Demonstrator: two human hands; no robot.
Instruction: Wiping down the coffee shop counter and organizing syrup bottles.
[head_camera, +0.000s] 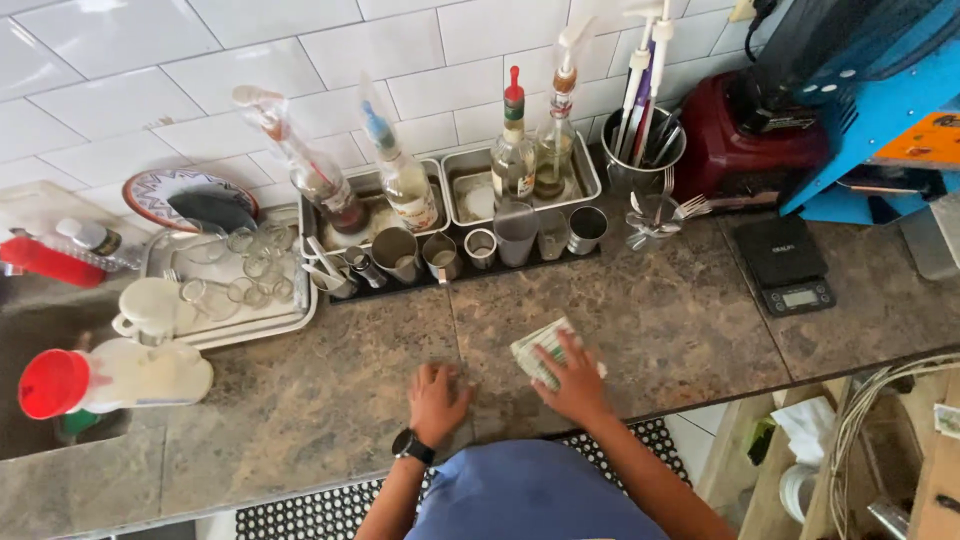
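Right hand (577, 382) presses what looks like a cloth (538, 345); left hand (437, 399) flat.

My brown stone counter (690, 310) carries a black scale (785, 262), a red blender base (740, 140), a tray of glasses (235, 275), a long tray of steel cups (450, 262) and a folded cloth (540, 345) under my right hand (578, 385); my left hand (438, 400) rests flat.
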